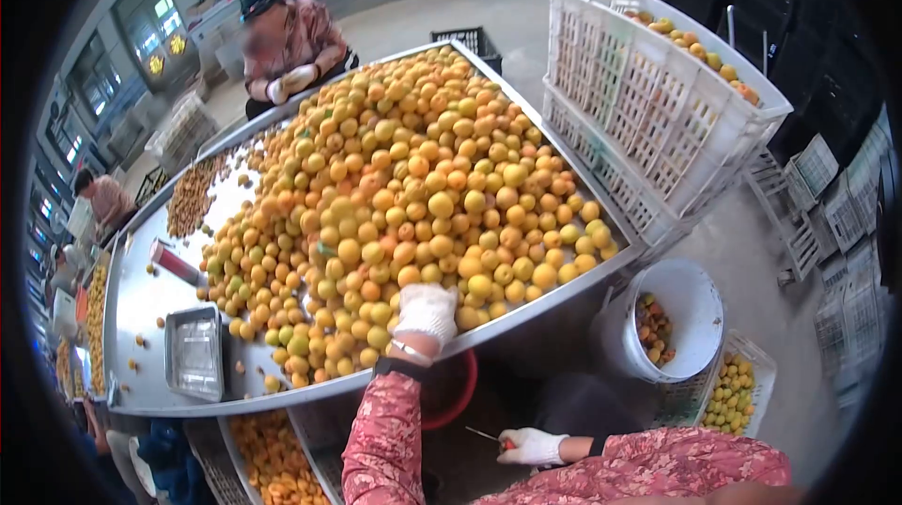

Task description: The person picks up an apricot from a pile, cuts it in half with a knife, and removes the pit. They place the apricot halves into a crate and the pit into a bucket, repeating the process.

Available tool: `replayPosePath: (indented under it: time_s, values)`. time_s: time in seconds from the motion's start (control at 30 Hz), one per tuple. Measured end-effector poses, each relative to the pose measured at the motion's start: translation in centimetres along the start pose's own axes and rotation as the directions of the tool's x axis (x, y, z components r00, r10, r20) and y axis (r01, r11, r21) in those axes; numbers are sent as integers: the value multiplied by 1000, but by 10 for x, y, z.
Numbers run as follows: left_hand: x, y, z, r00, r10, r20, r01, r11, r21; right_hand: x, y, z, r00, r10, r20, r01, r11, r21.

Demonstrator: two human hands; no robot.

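My left hand (427, 310), in a white knit glove, reaches over the near edge of the metal table and rests against a large heap of apricots (413, 176). Its fingers are hidden by the glove's back and the fruit, so whether one is gripped does not show. Lower down, away from the table, my right hand (534, 447), also gloved, is closed around the red handle of a small knife (484, 434). The thin blade points left. A red bucket (456, 392) sits under the table edge, partly behind my left forearm.
A metal tray (194, 355), red cylinder (174, 263) and pile of brown pits (193, 200) lie on the table (132, 298). Stacked white crates (639, 101) stand right, above a white bucket (695, 317) with fruit scraps. Apricot halves (277, 458) fill a crate below. A co-worker (296, 45) sits opposite.
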State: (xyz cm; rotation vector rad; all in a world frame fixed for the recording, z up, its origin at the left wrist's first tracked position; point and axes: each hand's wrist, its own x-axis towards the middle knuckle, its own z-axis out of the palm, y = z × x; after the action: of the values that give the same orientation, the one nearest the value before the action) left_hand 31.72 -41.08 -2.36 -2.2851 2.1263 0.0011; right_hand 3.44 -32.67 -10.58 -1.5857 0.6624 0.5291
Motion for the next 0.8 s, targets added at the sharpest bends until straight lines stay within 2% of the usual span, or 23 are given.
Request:
replayPosePath:
  time_s: [0.07,0.2,0.27,0.33,0.4,0.43,0.47,0.53,0.57,0.6,0.63,0.7,0.73,0.8]
  values:
    - [3,-4,-2,998,32,51,-32,999,4,7,11,2,999,-36,-13,35,999,-16]
    - [-1,-9,-3,997,61,46,-62,998,0,9,11,-1,998,-5,-63,3,1000,-27]
    - [-7,-12,-3,1000,19,6,-19,998,-63,3,2,-8,998,11,-63,-12,1000,-13]
    - [-21,-12,-10,995,-58,-78,47,990,-133,-12,-7,-11,995,-52,-79,56,997,47]
    - [-41,-7,-18,917,-198,-346,23,893,-450,-18,-10,-9,999,22,-41,-16,987,159]
    - [-49,-5,-20,895,-268,-358,-18,779,-627,-21,-14,-9,999,32,-33,-23,972,234]
    - [-62,3,-30,901,-342,-266,14,637,-771,-28,-17,-10,998,46,-31,-34,950,310]
    - [-83,13,-28,911,-405,-82,36,275,-961,-35,-19,-9,998,31,-62,-9,945,326]
    - [-97,25,-39,904,-428,15,37,42,-998,-38,-22,-9,997,20,-71,6,937,350]
    - [-111,39,-48,897,-427,116,35,-193,-981,-45,-26,-10,997,8,-77,19,941,339]
    - [-121,49,-41,905,-422,51,-80,-287,-955,-56,-35,-13,994,11,-109,36,908,418]
    - [-141,69,-37,906,-415,82,-155,-506,-849,-68,-40,-22,984,-14,-177,111,826,552]
    - [-151,78,-32,917,-391,83,-197,-621,-758,-82,-53,-26,961,-85,-262,232,761,605]
    - [-168,102,-28,906,-403,128,-248,-752,-610,-103,-67,-37,899,-236,-370,428,655,623]
